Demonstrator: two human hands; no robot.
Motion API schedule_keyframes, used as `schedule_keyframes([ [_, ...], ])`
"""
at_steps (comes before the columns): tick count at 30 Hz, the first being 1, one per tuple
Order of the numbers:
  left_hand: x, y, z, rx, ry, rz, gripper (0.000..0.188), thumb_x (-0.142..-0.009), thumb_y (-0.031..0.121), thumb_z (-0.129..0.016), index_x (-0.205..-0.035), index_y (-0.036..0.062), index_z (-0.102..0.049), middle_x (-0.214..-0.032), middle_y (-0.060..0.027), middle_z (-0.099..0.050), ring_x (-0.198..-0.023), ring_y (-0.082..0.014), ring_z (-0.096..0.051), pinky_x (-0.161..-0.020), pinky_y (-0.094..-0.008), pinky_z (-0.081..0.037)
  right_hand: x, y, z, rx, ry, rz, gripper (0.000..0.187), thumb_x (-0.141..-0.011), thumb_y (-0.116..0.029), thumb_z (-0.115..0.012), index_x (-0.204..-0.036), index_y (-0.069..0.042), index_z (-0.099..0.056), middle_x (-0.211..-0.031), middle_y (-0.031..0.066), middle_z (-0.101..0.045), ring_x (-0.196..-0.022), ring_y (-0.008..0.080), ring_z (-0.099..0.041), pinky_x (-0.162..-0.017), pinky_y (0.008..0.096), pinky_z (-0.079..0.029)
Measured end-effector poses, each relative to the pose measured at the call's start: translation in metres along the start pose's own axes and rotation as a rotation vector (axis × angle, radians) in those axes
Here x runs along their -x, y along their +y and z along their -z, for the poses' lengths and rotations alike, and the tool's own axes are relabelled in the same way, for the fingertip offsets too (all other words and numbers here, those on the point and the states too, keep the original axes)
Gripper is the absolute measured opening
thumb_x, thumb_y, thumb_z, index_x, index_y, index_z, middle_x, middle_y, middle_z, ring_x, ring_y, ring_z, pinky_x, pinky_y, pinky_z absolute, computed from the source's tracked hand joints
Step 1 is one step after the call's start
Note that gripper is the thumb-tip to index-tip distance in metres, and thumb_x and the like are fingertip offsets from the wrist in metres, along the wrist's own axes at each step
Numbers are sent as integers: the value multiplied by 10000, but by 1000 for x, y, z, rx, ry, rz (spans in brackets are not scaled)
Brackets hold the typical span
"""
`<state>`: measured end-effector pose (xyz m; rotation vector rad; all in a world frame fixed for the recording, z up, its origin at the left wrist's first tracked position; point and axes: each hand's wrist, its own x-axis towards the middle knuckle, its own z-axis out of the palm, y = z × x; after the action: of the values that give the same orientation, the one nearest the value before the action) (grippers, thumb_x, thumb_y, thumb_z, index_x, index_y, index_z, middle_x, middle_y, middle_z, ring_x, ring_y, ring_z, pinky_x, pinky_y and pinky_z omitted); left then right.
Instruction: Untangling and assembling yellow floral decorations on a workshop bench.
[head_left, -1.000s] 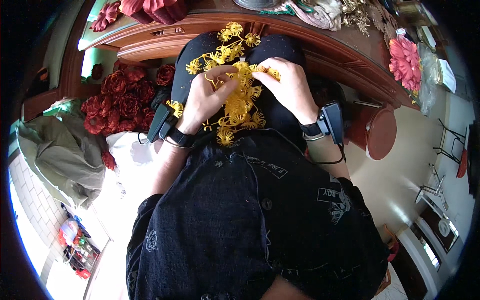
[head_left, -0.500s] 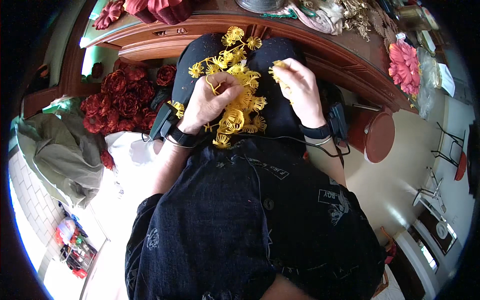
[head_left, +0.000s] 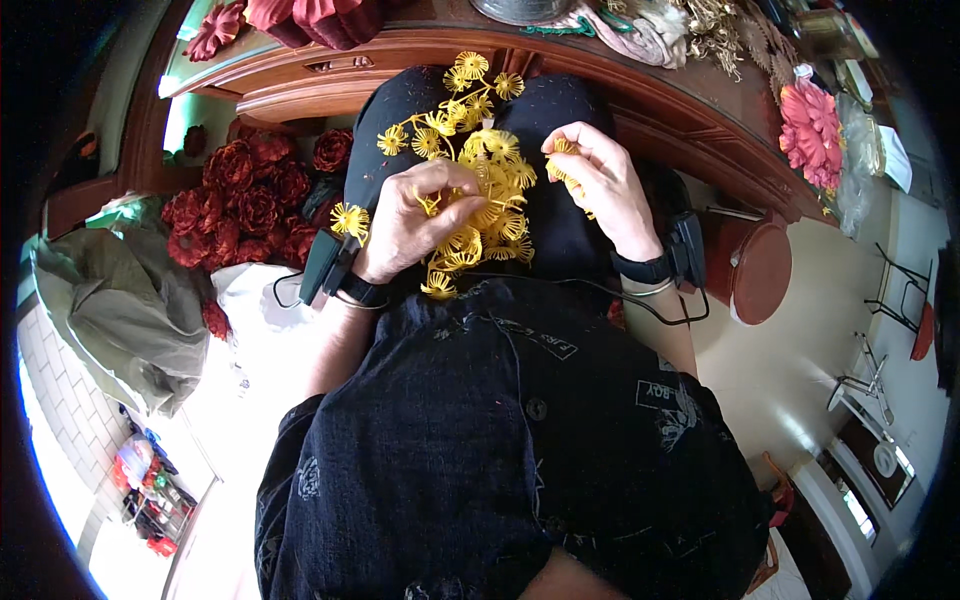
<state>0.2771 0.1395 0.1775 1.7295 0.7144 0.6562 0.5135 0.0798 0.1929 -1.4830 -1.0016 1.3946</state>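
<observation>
Florets (head_left: 497, 150) of yellow, plastic-looking fringe lie heaped in the lap, some joined by thin stems, with the sprays running from the far end of the thighs (head_left: 375, 165) to the hem of the dark shirt (head_left: 420, 400). The closed thighs serve as a support surface, presumably chosen because it keeps the tangle within short reach of both sides. The left hand (head_left: 428, 215) rests against the left flank of the heap; its fingers are pinched on a yellow stem, a grip that would steady the mass, although the exact contact point is hidden by the knuckles. A single floret (head_left: 350, 220) sits just beside the left wrist; whether it is joined to the held stem cannot be told. The right hand (head_left: 612, 190) is raised to the right of the heap, its fingers grasping a small yellow floret cluster (head_left: 566, 170) between thumb and index finger. The cluster stands apart from the heap, which keeps it free of the other stems. Dark red artificial roses (head_left: 245, 200) are massed to the left of the left thigh, outside the working area. On the far side, the wooden worktop (head_left: 420, 37) carries a metal bowl (head_left: 520, 8) and a pinkish-red artificial flower (head_left: 810, 135) at right, leaving the lap for the yellow pieces.
</observation>
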Motion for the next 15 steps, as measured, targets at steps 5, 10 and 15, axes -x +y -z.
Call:
schedule_keyframes([
  [5, 6, -5, 0, -52, 24, -55, 103, -788, 74, -734, -859, 41, -667, -845, -44, -671, -730, -138, -598, -665, -264, -474, -3, 8, -9, 333, 49, 199, 124, -889, -117, -573, -944, -7, -589, -748, 81, -626, -622, 127, -580, -576, 267, -459],
  [10, 9, -11, 0, -29, 26, -81, 99, -784, 67, -736, -844, 39, -663, -843, -56, -671, -731, -150, -603, -663, -274, -475, -3, -2, -21, 504, 48, 179, 272, -872, -238, -671, -930, 17, -593, -780, 162, -652, -689, 202, -654, -609, 295, -489],
  [15, 12, -9, 2, -83, -13, -78, 76, -796, -8, -696, -845, 26, -650, -868, -67, -665, -812, -167, -626, -733, -288, -479, -12, 20, -36, 508, 115, 366, 306, -846, -254, -703, -908, 34, -619, -794, 186, -667, -684, 237, -661, -619, 320, -491],
])
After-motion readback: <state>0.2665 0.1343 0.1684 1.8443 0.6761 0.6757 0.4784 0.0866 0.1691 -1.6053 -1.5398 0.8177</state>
